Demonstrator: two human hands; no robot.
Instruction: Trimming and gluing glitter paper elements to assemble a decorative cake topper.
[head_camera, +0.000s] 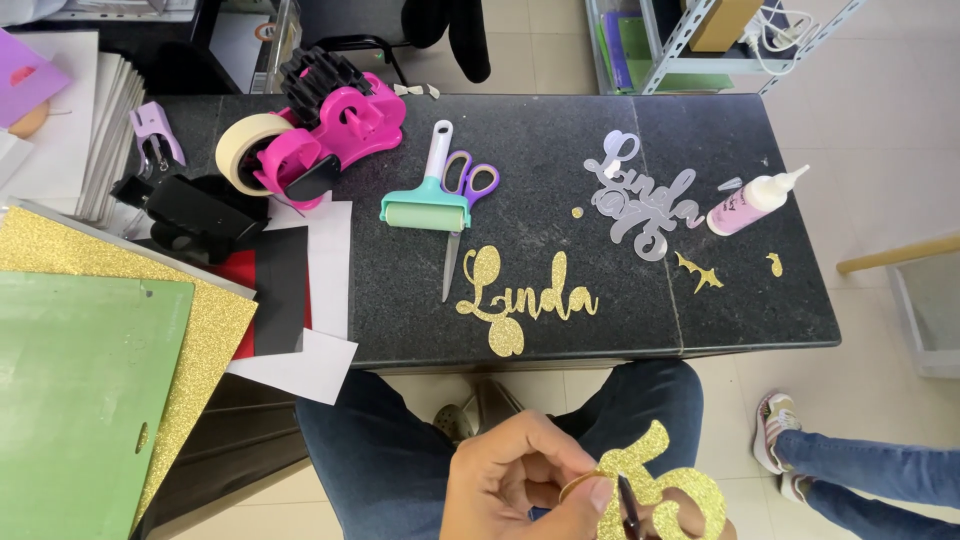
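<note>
- my left hand's (520, 480) fingers pinch the gold glitter cutout (655, 487) low over my lap, beside a thin dark tool (628, 512).
- i can't tell what my right hand is doing; it's mostly hidden.
- on the black table (600, 330), the gold glitter lettering (525, 297) and grey lettering (640, 195) lie cut; the glue bottle (752, 200) lies unused, i judge.

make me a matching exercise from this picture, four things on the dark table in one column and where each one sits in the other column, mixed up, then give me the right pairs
Things:
1. pink tape dispenser
2. glue bottle
3. gold glitter word
4. scissors

Places:
A. near the front edge of the table, closest to the person's knees
B. at the right end, nozzle pointing up and to the right
C. at the back left, with a roll of cream tape on it
D. in the middle, partly under the teal roller

Pairs: 1-C, 2-B, 3-A, 4-D
</note>
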